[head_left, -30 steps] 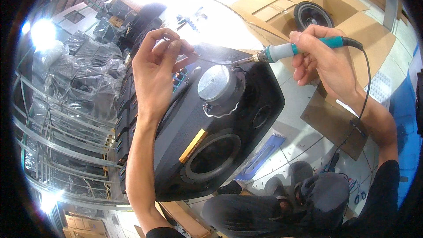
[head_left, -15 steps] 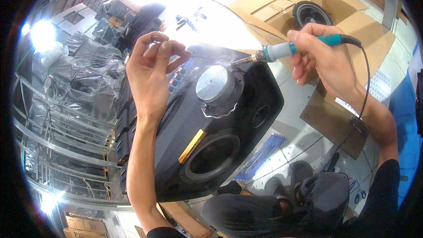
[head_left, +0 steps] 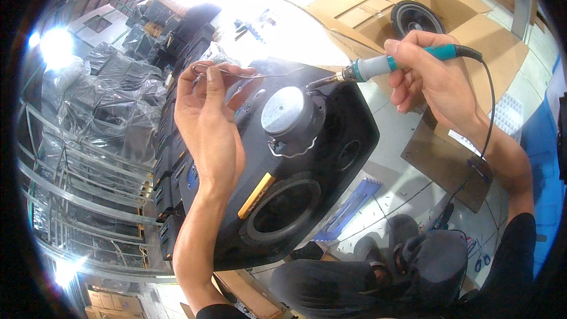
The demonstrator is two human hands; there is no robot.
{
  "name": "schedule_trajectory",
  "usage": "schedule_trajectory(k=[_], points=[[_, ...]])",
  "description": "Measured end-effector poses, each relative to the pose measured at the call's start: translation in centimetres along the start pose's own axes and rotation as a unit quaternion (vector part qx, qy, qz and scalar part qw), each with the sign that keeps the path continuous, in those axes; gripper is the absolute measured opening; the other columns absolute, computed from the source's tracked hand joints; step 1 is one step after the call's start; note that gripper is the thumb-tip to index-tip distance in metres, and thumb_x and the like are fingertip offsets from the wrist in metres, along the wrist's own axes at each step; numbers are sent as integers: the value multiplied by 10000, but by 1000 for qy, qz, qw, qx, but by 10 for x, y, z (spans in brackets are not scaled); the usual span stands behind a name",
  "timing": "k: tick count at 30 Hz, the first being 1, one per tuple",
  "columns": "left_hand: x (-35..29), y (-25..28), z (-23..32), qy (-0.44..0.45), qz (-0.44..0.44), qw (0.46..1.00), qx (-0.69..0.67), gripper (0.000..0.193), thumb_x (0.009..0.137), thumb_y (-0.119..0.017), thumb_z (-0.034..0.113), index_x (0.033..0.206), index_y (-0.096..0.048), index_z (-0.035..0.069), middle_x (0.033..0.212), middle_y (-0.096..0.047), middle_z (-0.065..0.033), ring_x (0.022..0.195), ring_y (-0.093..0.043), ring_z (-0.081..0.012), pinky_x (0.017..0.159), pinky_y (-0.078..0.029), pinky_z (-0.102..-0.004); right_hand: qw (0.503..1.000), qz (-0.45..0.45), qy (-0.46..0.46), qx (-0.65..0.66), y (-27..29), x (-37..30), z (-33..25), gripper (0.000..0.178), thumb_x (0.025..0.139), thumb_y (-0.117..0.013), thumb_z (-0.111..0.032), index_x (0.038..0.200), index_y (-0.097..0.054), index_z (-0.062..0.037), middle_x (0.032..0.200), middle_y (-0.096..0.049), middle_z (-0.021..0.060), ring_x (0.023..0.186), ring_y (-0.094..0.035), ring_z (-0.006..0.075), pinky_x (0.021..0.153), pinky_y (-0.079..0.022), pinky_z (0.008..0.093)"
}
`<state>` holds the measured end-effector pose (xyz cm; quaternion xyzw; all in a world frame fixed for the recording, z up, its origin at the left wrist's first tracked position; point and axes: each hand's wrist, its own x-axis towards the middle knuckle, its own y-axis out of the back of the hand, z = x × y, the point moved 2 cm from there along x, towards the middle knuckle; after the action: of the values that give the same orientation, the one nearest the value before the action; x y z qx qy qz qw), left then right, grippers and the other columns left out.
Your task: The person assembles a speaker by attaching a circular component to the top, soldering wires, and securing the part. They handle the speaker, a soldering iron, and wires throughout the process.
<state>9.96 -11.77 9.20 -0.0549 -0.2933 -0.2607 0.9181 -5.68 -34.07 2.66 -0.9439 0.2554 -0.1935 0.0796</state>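
Observation:
In my right hand [head_left: 434,77] is a teal and grey soldering iron [head_left: 372,69], gripped like a pen. Its tip points left and meets the terminal edge of a round speaker driver [head_left: 284,110] with a silver back. My left hand [head_left: 208,118] pinches a thin strand of solder wire [head_left: 274,75] between thumb and fingers; the free end reaches right, a little above the iron's tip and apart from it. The driver lies magnet up on a large black speaker cabinet [head_left: 369,133]. A pale braided wire [head_left: 292,155] curves out at the driver's near side.
A yellow bar-shaped tool [head_left: 256,196] lies on the cabinet beside its big round opening. Cardboard [head_left: 490,35] with another speaker cone [head_left: 417,19] is at the far right. A blue plastic piece [head_left: 348,210] and scissors [head_left: 482,261] lie on the tiles. The iron's cable [head_left: 491,100] hangs along my right forearm.
My left hand has shifted slightly right and down, and the solder wire's end has lifted away from the iron's tip. Smoke near the tip has thinned. The right hand has barely moved.

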Motion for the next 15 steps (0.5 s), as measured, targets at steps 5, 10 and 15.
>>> schedule_trajectory(k=[5, 10, 15], points=[[-2, 0, -5, 43, -9, 999, -29, 186, 1048, -541, 184, 1118, -516, 13, 991, -646, -121, 962, -696, -273, 917, -574, -455, 1000, 4, -6, -1, 0, -1, -1, 308, 923, -695, -262, 852, -643, 34, 705, -658, 145, 521, -668, 199, 441, -555, 300], [3, 7, -9, 112, -7, 980, -162, 173, 1067, -495, 188, 1105, -535, 24, 907, -596, -82, 884, -638, -236, 975, -531, -491, 1000, 17, 0, 1, -3, 0, 1, 301, 954, -656, -293, 801, -628, -35, 656, -638, 86, 498, -652, 151, 407, -524, 260], [13, 15, 8, 158, -12, 972, -174, 200, 1052, -506, 169, 1147, -560, 2, 794, -468, -16, 730, -487, -156, 696, -471, -365, 1000, 16, 2, 2, -2, 1, 2, 303, 958, -653, -287, 790, -622, -37, 655, -640, 85, 497, -652, 147, 407, -522, 258]])
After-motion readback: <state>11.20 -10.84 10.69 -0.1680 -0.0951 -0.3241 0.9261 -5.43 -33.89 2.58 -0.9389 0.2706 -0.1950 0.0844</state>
